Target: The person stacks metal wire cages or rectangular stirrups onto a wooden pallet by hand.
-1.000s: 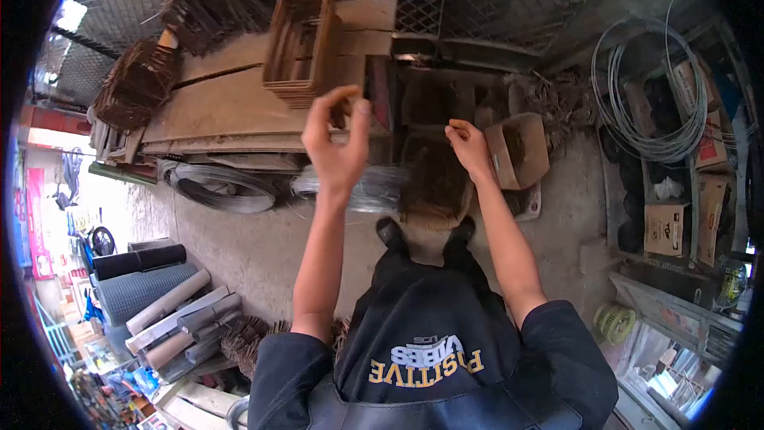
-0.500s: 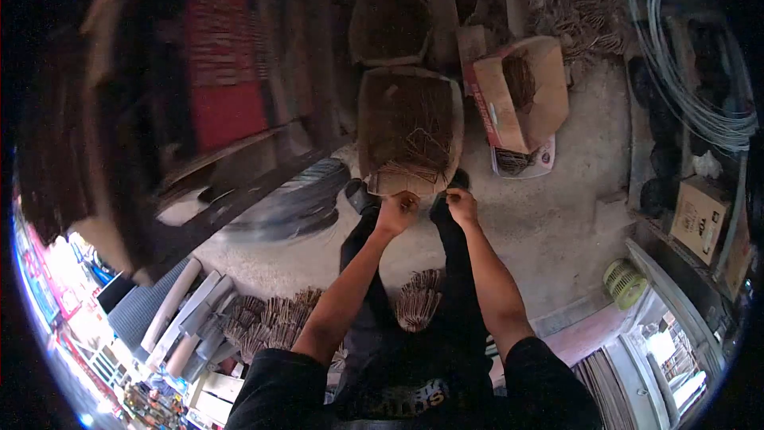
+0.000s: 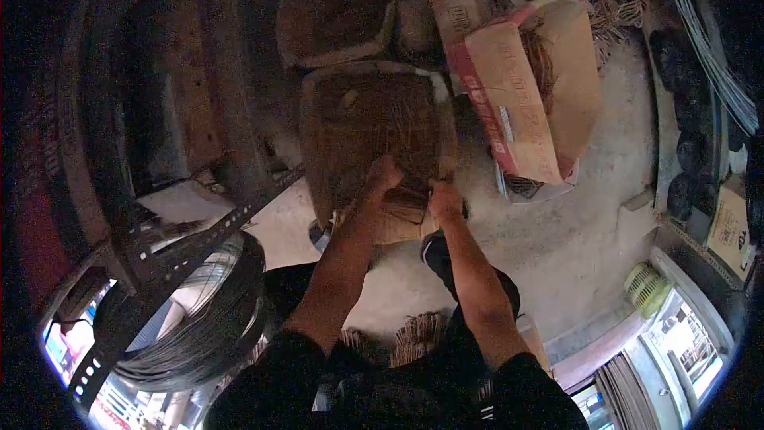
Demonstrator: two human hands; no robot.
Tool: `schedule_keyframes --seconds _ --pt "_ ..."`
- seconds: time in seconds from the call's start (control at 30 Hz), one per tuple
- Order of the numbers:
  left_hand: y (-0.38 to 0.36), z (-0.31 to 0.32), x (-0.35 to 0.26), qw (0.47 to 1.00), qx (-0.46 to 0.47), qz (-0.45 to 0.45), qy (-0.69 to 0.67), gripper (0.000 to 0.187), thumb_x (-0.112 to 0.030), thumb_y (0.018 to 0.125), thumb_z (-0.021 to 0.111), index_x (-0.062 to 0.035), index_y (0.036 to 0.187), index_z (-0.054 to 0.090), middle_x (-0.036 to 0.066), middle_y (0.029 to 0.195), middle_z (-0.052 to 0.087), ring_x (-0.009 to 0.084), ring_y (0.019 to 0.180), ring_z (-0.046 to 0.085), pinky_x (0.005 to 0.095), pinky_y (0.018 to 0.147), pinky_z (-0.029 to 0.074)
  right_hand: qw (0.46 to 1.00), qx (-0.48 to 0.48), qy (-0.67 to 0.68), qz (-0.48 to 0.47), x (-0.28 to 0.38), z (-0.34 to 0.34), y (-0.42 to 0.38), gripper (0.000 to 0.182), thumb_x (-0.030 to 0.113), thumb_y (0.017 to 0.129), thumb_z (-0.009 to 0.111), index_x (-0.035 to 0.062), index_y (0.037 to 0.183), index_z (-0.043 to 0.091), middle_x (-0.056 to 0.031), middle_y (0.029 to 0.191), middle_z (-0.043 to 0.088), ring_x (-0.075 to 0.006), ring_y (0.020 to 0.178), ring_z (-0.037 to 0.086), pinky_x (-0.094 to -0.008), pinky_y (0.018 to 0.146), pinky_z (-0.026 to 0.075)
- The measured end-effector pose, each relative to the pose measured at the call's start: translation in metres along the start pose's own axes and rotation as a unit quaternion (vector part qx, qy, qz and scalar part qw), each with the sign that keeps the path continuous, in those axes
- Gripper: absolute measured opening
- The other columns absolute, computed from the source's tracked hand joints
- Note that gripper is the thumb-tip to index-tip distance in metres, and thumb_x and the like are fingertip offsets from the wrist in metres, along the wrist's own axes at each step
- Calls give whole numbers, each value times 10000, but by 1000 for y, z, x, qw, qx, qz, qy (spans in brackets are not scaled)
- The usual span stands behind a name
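A large open container (image 3: 313, 143) stands in front of me, with thin brown wire-like pieces (image 3: 410, 123) in its dark inside. My left hand (image 3: 385, 173) reaches over its near part, above the pieces; its fingers are dim and blurred, so what they hold cannot be made out. At the near right edge of the container is my right hand (image 3: 446, 201), its fingers curled closed; anything inside them is hidden. A flat bundle of pieces (image 3: 406, 205) lies between the two hands.
An open cardboard box (image 3: 517, 103) with brown pieces stands to the right. A second container (image 3: 334, 12) is behind. Coiled wire (image 3: 199, 334) and a perforated metal bar (image 3: 227, 227) are on the left. Bundles (image 3: 418, 334) stand close to my body. A green basket (image 3: 646, 287) is at right.
The view has shifted closer to the containers. My left hand has moved forward, over the inside of the near container. My right hand stays by its near right edge.
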State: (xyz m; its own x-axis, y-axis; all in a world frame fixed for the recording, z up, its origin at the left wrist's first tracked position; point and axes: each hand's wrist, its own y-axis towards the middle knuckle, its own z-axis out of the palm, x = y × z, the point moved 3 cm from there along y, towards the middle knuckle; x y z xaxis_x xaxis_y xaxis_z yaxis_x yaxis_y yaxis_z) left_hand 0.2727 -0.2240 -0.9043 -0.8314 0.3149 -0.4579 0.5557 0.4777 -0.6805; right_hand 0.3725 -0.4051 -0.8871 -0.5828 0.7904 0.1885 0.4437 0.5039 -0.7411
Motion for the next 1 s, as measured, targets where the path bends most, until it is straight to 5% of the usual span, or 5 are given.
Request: schedule_keyframes --seconds 0.13,0.3,0.33,0.4,1.0 --pt "-12 -4 -15 898 -67 -15 -434 250 -64 1016 593 5 1255 619 89 843 615 176 571 480 407 529 431 997 53 42 -24 -8 5 2 273 271 982 620 203 1213 749 -152 1218 701 -362 1109 668 -478 965 548" --pt "-87 -50 -18 369 -147 -29 -917 181 -53 1035 601 -3 1206 630 90 996 706 136 587 496 337 558 434 935 22 347 71 42 -91 -87 213 215 930 674 166 1102 791 -155 998 755 -366 958 706 -449 893 566" --pt "-118 -77 -35 370 -150 -26 -916 181 -53 1035 601 -3 1206 630 90 996 706 136 587 496 337 558 434 977 -29 212 -17 53 -119 -110 214 203 917 689 156 1100 789 -152 1006 751 -363 956 701 -448 868 568" --pt "-201 -170 -109 835 -281 69 -468 266 -66 1048 595 -15 1308 569 90 1062 727 114 660 541 290 628 463 988 -86 70 -105 71 -159 -156 216 190 903 705 146 1098 787 -150 1014 747 -360 954 697 -448 844 569" --pt "-598 -484 -261 799 -265 43 -538 264 -100 968 688 15 1199 747 70 1082 755 122 979 661 287 880 517 835 -267 249 -411 240 -442 -487 167 98 894 763 27 1046 764 -148 1020 744 -330 928 730 -390 771 581"
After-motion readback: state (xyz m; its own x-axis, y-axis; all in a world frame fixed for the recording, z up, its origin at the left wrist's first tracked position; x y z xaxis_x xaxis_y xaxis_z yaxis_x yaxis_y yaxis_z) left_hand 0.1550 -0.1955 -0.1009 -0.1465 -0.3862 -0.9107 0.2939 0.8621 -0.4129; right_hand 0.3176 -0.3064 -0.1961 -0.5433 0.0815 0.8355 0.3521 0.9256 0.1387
